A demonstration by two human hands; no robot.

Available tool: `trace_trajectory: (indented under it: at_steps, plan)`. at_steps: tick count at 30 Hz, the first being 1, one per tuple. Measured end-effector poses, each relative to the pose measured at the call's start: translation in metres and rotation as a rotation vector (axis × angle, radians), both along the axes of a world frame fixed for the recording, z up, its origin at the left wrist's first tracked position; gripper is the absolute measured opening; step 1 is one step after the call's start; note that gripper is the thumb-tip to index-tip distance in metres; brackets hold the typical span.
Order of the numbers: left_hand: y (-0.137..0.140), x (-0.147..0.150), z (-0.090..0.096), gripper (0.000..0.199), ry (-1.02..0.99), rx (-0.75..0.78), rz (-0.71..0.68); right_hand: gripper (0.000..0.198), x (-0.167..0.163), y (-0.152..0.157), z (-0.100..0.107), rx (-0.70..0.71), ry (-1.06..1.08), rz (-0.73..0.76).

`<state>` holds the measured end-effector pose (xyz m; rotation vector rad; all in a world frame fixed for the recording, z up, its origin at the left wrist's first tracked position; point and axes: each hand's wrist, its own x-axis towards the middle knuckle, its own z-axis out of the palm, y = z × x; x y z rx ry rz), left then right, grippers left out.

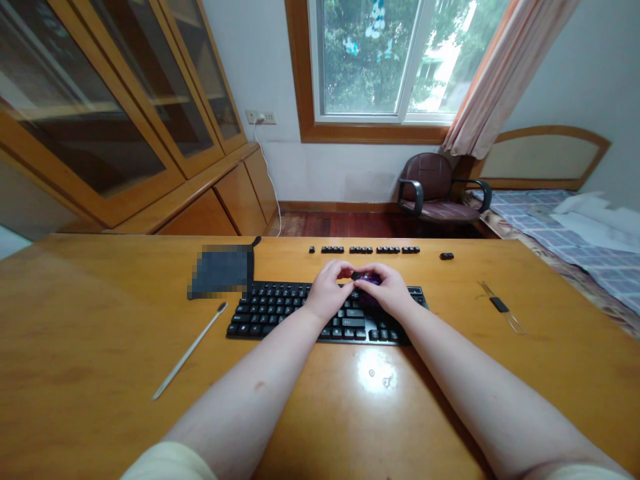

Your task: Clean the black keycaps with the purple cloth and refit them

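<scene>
A black keyboard (280, 310) lies flat on the wooden desk (100, 333) in front of me. Both my hands hover over its far right part. My left hand (327, 292) and my right hand (387, 290) meet fingertip to fingertip and pinch a small black keycap (355, 275) between them. A purple tool (371, 281) sits under my right hand's fingers; how it is held is hidden. A row of removed black keycaps (367, 250) lies in a line on the desk beyond the keyboard.
One loose keycap (447, 256) lies to the right of the row. A thin white stick (190, 350) rests left of the keyboard, next to a dark pouch (223, 270). Clear tweezers with a black piece (500, 305) lie at right. An armchair (437, 190) and bed (575, 247) stand behind.
</scene>
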<state>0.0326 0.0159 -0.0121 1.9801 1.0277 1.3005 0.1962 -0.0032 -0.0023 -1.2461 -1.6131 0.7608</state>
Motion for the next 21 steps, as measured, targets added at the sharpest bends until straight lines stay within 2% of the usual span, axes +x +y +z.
trace_trajectory:
  at_steps: [4,7,11,14,17,21]
  plan:
    - [-0.001,0.001,0.002,0.021,0.004,-0.001,-0.035,0.028,-0.002,0.001,-0.002,-0.060,0.038,-0.025]
    - [-0.002,0.001,0.006,0.028,0.005,0.011,-0.038,0.027,0.002,0.001,0.008,-0.043,0.054,-0.116]
    - [-0.004,0.000,0.010,0.026,0.052,0.028,-0.014,0.035,0.036,-0.004,0.050,0.136,0.000,-0.359]
    - [-0.004,-0.002,0.011,0.020,0.076,0.025,-0.017,0.039,0.073,-0.011,0.082,0.207,-0.203,-0.453]
    - [-0.004,-0.002,0.011,0.016,0.086,0.027,-0.026,0.028,0.098,-0.010,0.089,0.079,-0.456,-0.315]
    - [-0.003,-0.002,0.010,0.016,0.083,0.016,-0.014,0.007,0.101,0.002,0.065,-0.173,-0.717,-0.006]
